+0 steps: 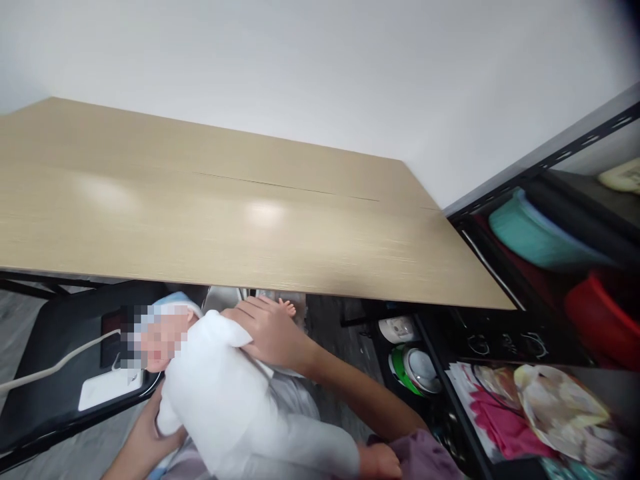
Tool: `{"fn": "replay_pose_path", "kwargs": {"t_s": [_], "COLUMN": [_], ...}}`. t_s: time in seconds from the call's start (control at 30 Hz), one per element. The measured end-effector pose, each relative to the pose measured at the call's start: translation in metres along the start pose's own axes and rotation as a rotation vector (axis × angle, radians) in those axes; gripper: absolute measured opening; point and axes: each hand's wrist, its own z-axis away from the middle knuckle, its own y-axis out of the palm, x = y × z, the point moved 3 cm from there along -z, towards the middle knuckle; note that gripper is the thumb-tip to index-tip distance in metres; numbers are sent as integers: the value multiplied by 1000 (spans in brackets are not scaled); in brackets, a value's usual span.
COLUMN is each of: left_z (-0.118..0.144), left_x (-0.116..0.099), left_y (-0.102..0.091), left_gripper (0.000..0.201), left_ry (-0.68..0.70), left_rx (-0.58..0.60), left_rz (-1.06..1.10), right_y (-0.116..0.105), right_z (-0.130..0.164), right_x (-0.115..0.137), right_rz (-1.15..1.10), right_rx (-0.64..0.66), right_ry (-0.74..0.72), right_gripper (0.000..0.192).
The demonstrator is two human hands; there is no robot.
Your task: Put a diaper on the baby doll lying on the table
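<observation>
A baby doll in white clothes and a pale blue-and-white cap lies across my lap, below the table's front edge. Its head points left and a bare foot sticks out at lower right. My left hand grips the doll's sleeve and side, with the thumb in front and the other fingers partly hidden. My right hand is wrapped over the doll's other sleeve near the shoulder. Small doll fingers show just beyond my knuckles, and my fingertips are hidden.
A wood-coloured table spans the view against a white wall. At left, a black chair seat bears a white power bank and a cable. Shelves at right hold a teal basin, a red basin, cloths and tins.
</observation>
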Motion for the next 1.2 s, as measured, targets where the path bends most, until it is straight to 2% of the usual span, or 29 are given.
{"fn": "replay_pose_path", "kwargs": {"t_s": [0.07, 0.13, 0.2, 0.27, 0.37, 0.43, 0.5, 0.57, 0.67, 0.87, 1.03, 1.2], "left_z": [12, 17, 11, -4, -32, -49, -61, -67, -69, -68, -76, -105], "left_x": [-17, -38, -65, -96, -144, -168, -182, -185, -177, -164, -174, -192], "left_y": [-2, -10, -22, -32, -36, -31, -22, -13, -6, -13, -18, -18], "left_gripper": [83, 71, 57, 53, 64, 71, 76, 81, 87, 81, 63, 55], "left_ry": [-54, -70, 32, 227, 500, 572, 576, 557, 550, 477, 449, 495], "left_rx": [1, 20, 59, 133, 252, 286, 310, 332, 338, 266, 282, 238], "left_rz": [99, 144, 81, -65, -329, -443, -515, -557, -566, -608, -709, -749], "right_y": [-20, -42, -62, -77, -84, -80, -72, -62, -52, -44, -35, -28], "right_z": [17, 39, 64, 88, 120, 136, 149, 160, 170, 178, 179, 173], "right_x": [3, 5, 4, -3, -18, -30, -41, -48, -50, -50, -61, -78], "right_rz": [-65, -132, -139, -83, 2, 13, 5, -8, -43, -30, 15, 77], "right_rx": [-36, -97, -163, -199, -218, -228, -237, -254, -295, -377, -452, -550], "right_ry": [17, 51, 134, 265, 445, 525, 580, 620, 649, 681, 702, 732], "right_gripper": [41, 43, 44, 46, 43, 39, 39, 42, 41, 33, 36, 33]}}
